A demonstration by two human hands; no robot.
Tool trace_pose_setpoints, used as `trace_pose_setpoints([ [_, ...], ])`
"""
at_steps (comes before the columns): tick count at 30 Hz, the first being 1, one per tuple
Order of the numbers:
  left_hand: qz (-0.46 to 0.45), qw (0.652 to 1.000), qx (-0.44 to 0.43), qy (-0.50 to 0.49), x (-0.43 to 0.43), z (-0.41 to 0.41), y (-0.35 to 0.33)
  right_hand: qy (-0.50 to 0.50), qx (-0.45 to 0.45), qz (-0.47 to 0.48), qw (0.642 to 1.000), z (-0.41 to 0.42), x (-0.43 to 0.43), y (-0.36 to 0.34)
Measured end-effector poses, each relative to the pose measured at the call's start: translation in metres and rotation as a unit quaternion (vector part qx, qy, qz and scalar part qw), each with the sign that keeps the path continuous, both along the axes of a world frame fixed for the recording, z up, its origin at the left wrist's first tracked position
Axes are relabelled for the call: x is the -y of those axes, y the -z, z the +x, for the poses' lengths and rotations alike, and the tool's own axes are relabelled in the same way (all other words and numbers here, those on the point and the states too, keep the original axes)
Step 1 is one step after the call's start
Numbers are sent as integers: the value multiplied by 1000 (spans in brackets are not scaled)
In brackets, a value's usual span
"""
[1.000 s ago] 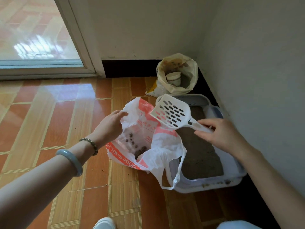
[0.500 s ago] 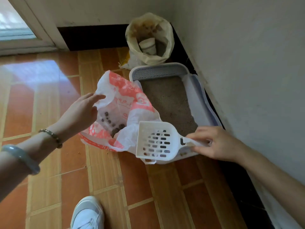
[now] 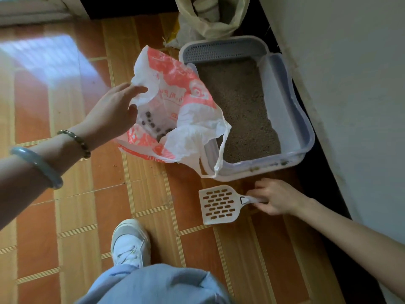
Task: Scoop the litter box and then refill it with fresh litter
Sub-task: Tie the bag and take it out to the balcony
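The litter box (image 3: 285, 99) sits by the wall (image 3: 350, 84), grey litter (image 3: 241, 106) inside. The red-and-white bag (image 3: 175, 84) drapes over its left rim; my left hand (image 3: 111, 113) touches the bag's edge, fingers spread. The scoop (image 3: 219, 205) lies flat on the floor (image 3: 87, 216) before the box, my right hand (image 3: 276, 196) pinching its handle.

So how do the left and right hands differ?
Left hand is raised, fingers fairly straight at the rim of the red-and-white bag; right hand is low, pinching the handle of the scoop, which lies on the floor. Left wrist wears two bracelets; right wrist is bare. Both are beside the litter box.
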State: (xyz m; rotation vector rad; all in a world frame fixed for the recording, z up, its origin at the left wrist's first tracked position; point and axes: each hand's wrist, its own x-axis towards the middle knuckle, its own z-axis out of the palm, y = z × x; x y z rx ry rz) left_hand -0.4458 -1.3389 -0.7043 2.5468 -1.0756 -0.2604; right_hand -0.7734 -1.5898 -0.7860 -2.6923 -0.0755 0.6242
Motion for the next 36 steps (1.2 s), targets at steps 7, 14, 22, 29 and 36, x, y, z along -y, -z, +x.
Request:
trace_pose_setpoints([
  [7, -4, 1000, 3, 9, -1, 3, 4, 14, 0, -58, 998, -7, 2, 31],
  [14, -7, 1000, 0, 9, -1, 9, 2, 43, 1, -97, 994, -3, -11, 18],
  [22, -41, 999, 16, 23, 0, 18, -1, 64, 213, 13, 975, 44, -47, -90],
  [29, -174, 970, -114, -127, 4, 39, -5, 9, 212, -129, 969, 123, -36, -120],
  [36, -57, 946, -233, -220, 0, 73, 13, -26, 108, -140, 984, 150, -31, -131],
])
